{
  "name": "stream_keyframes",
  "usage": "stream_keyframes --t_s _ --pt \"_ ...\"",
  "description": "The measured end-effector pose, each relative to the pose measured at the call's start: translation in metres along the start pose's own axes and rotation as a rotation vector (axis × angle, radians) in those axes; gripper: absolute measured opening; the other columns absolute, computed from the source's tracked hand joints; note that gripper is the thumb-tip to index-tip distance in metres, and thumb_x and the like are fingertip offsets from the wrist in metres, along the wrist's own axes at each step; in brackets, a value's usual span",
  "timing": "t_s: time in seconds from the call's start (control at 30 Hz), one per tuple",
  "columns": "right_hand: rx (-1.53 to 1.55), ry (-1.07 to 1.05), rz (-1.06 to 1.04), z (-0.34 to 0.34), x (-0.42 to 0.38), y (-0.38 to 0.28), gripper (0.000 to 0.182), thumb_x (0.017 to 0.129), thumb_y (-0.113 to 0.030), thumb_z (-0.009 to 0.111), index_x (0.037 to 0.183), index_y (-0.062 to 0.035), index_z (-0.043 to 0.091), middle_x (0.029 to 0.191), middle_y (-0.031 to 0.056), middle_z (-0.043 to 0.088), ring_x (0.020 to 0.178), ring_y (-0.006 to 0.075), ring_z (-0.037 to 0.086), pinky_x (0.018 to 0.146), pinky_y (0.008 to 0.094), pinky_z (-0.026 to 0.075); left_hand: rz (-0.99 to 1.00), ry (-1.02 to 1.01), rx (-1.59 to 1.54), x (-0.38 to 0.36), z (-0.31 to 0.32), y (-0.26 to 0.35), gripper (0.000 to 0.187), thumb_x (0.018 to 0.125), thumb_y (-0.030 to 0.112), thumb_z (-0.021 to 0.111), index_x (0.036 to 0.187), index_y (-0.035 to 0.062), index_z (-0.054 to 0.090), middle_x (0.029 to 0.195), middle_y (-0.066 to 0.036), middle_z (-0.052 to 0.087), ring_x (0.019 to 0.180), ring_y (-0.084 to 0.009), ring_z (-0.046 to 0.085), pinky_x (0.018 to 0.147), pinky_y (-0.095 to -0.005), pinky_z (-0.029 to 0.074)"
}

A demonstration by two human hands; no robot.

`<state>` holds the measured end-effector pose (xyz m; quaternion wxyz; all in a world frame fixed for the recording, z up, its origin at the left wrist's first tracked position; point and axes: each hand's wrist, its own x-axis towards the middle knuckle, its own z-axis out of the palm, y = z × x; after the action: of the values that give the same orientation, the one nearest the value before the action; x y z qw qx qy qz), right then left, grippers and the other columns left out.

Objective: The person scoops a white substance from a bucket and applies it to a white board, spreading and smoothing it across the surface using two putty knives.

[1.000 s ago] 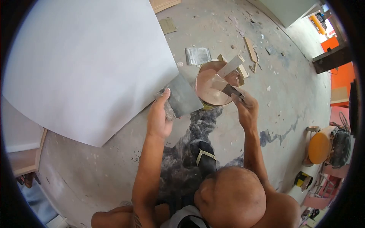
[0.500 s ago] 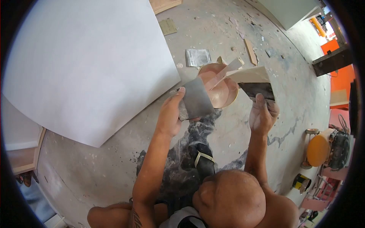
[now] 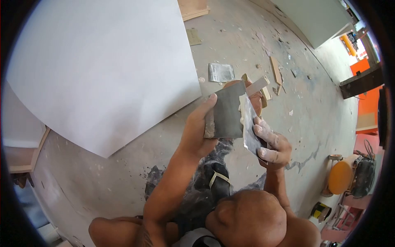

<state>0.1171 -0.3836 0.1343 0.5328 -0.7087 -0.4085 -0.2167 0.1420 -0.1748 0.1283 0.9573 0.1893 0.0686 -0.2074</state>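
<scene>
My left hand [image 3: 199, 127] is closed on a flat grey putty scraper [image 3: 228, 113], thumb on its face and crusted filler along the held edge. My right hand [image 3: 275, 144] grips a second putty scraper [image 3: 252, 131], its fingers white with filler. The two blades meet, the right one's edge against the left one's far side, where pale filler [image 3: 242, 109] has gathered. Partly hidden behind them stands a round tub [image 3: 258, 103] of pinkish filler, with a flat stick [image 3: 258, 85] leaning out of it.
A large white panel [image 3: 111, 74] lies to the left. Beyond the tub are a small grey plate [image 3: 221, 73] and a wood scrap [image 3: 275, 70]. My sandalled foot [image 3: 220, 181] is below my hands. A yellow-and-black machine [image 3: 341, 177] and a small can [image 3: 321, 211] stand right.
My right hand has swung its scraper leftward and turned it against the left one. The filler that covered the right blade now shows at the left blade's edge. The view has shifted slightly.
</scene>
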Motion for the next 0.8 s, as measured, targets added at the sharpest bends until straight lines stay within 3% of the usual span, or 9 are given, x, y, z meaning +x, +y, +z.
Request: stream_keyframes --t_s 0.17,0.43,0.47,0.53,0.57,0.6,0.67,0.7,0.8 --pt "-0.240 -0.048 -0.041 0.015 0.005 0.010 0.039 0.073 -0.005 0.082 0.107 -0.0214 0.075 0.125 0.0163 0.069 0.119 0.0370 0.065 0.104 0.0477 0.052 0.052 0.019 0.028 -0.018 -0.006 0.007 0.043 0.103 0.032 0.050 0.130 -0.0019 0.055 0.116 -0.014 0.068 0.104 -0.0220 0.068 0.089 -0.0380 0.056" --pt "-0.500 -0.243 -0.129 -0.005 0.031 0.037 0.036 0.080 0.000 0.075 0.111 -0.0175 0.075 0.120 0.0166 0.071 0.117 0.0367 0.066 0.105 0.0488 0.049 0.225 -0.092 -0.021 -0.052 0.002 0.029 0.043 0.103 0.027 0.050 0.132 -0.0048 0.053 0.122 -0.016 0.066 0.111 -0.0241 0.067 0.098 -0.0398 0.054" --pt "-0.494 -0.243 -0.141 0.001 0.031 0.037 0.036 0.080 0.000 0.075 0.111 -0.0175 0.075 0.120 0.0166 0.071 0.117 0.0367 0.066 0.105 0.0488 0.049 0.260 -0.017 0.044 -0.056 0.008 0.030 0.042 0.103 0.028 0.049 0.131 -0.0040 0.054 0.120 -0.016 0.067 0.107 -0.0235 0.068 0.092 -0.0392 0.056" --pt "-0.207 0.136 0.008 0.018 0.026 0.027 0.038 0.087 0.005 0.068 0.119 -0.0155 0.070 0.118 0.0248 0.070 0.115 0.0398 0.067 0.103 0.0473 0.051 0.310 0.057 0.105 -0.061 0.008 0.031 0.042 0.103 0.029 0.048 0.129 -0.0033 0.055 0.118 -0.015 0.067 0.103 -0.0229 0.069 0.086 -0.0386 0.059" --pt "-0.259 0.240 0.048 0.029 0.022 0.014 0.037 0.091 0.009 0.061 0.124 -0.0071 0.065 0.114 0.0284 0.069 0.110 0.0376 0.069 0.098 0.0437 0.052 0.306 0.018 0.015 -0.062 0.003 0.029 0.039 0.102 0.030 0.050 0.125 -0.0015 0.057 0.110 -0.013 0.069 0.092 -0.0227 0.071 0.071 -0.0374 0.058" --pt "-0.252 0.235 0.038 0.044 0.016 0.005 0.037 0.091 0.009 0.061 0.124 -0.0071 0.065 0.114 0.0284 0.069 0.110 0.0376 0.069 0.098 0.0437 0.052 0.300 -0.022 -0.071 -0.063 0.000 0.028 0.037 0.101 0.030 0.053 0.122 0.0003 0.059 0.102 -0.012 0.071 0.081 -0.0225 0.072 0.056 -0.0363 0.058" --pt "0.094 0.579 0.086 0.073 0.004 -0.007 0.034 0.091 0.009 0.059 0.124 0.0006 0.064 0.110 0.0218 0.072 0.099 0.0284 0.071 0.092 0.0368 0.053 0.326 0.133 -0.135 -0.063 0.008 0.025 0.035 0.100 0.030 0.053 0.120 0.0018 0.060 0.099 -0.010 0.071 0.075 -0.0220 0.071 0.049 -0.0351 0.054" --pt "0.103 0.572 0.081 0.080 0.001 -0.008 0.034 0.091 0.009 0.059 0.124 0.0006 0.064 0.110 0.0218 0.072 0.099 0.0284 0.071 0.092 0.0368 0.053 0.336 0.292 -0.203 -0.064 0.009 0.024 0.032 0.100 0.029 0.054 0.118 0.0033 0.061 0.096 -0.009 0.071 0.069 -0.0214 0.070 0.042 -0.0338 0.050" --pt "0.028 0.340 0.222 0.096 0.001 -0.008 0.038 0.090 0.009 0.059 0.128 0.0094 0.060 0.109 0.0159 0.072 0.096 0.0192 0.068 0.089 0.0311 0.052 0.431 0.294 -0.054 -0.074 0.002 0.027 0.030 0.099 0.028 0.055 0.117 0.0050 0.061 0.097 -0.008 0.070 0.073 -0.0214 0.070 0.048 -0.0343 0.053"
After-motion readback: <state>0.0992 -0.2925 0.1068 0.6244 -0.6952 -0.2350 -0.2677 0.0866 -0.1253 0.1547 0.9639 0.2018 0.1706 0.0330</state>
